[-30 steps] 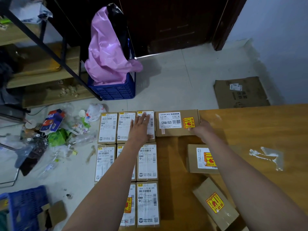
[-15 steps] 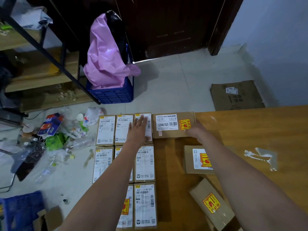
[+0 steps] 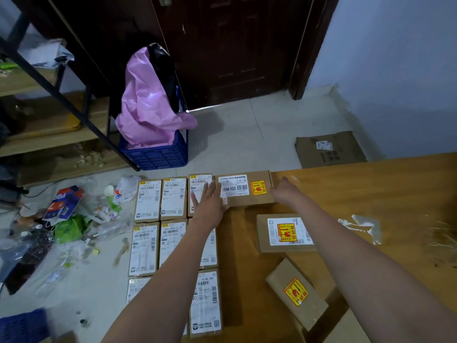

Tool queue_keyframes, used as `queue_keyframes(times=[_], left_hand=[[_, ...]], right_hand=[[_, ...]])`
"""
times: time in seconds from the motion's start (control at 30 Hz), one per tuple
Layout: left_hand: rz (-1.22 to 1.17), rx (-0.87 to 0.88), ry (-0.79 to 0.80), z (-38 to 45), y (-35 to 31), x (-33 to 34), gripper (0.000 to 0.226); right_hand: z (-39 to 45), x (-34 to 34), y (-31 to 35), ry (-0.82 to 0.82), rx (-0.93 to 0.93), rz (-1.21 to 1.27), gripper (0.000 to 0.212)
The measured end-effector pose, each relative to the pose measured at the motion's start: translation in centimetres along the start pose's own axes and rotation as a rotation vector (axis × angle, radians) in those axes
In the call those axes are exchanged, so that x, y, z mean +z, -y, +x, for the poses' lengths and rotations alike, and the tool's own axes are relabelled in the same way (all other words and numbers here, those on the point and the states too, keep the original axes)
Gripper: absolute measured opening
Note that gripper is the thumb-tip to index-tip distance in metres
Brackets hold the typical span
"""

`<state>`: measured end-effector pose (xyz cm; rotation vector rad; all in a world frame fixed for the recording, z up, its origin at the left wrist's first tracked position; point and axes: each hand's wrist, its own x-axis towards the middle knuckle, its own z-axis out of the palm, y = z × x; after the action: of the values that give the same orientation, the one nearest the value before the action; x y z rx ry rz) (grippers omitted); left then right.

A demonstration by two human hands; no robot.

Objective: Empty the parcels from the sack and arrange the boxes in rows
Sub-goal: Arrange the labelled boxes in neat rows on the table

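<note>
Nearest, a tilted fragile-stickered box (image 3: 296, 293) awaits squaring. Further off, the left hand (image 3: 209, 203) lies flat, fingers straight, steadying the row's end box (image 3: 200, 191); the right hand (image 3: 284, 193) presses the 12V4A box (image 3: 244, 190) flush. Best pushed evenly, edges aligned.

both hands (image 3: 209, 206) (image 3: 284, 193) flat against the wide box (image 3: 244, 190) on table (image 3: 371, 194)

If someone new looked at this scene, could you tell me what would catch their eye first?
Probably the grid of labelled boxes in neat rows at centre, with the left hand and right hand at either end of a wider box in the far row. Next, the pink bag rising from a blue crate behind.
</note>
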<state>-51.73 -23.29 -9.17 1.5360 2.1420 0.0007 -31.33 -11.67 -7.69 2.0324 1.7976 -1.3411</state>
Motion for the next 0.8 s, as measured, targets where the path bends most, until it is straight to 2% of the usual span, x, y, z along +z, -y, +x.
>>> queue_keyframes(times=[0.13, 0.43, 0.53, 0.63, 0.8], left_hand=[[-0.037, 0.046, 0.009, -2.5, -3.2, 0.7, 0.069], [-0.16, 0.1, 0.094, -7.8, -8.2, 2.9, 0.068], [-0.229, 0.056, 0.168, -8.8, -9.2, 4.1, 0.058], [-0.401, 0.008, 0.214, -9.6, -9.8, 5.0, 0.041], [-0.735, -0.18, 0.244, -10.2, -10.2, 5.6, 0.039]], right_hand=[[-2.3, -1.4, -1.8, -0.022, 0.018, 0.004, 0.064], [-7.3, -2.5, -7.6, -0.07, 0.1, 0.079, 0.066], [-8.6, -2.4, -9.4, -0.078, 0.127, 0.072, 0.064], [-9.3, -1.9, -11.4, -0.065, 0.124, 0.09, 0.054], [-9.3, -0.2, -14.4, -0.07, 0.231, 0.191, 0.081]])
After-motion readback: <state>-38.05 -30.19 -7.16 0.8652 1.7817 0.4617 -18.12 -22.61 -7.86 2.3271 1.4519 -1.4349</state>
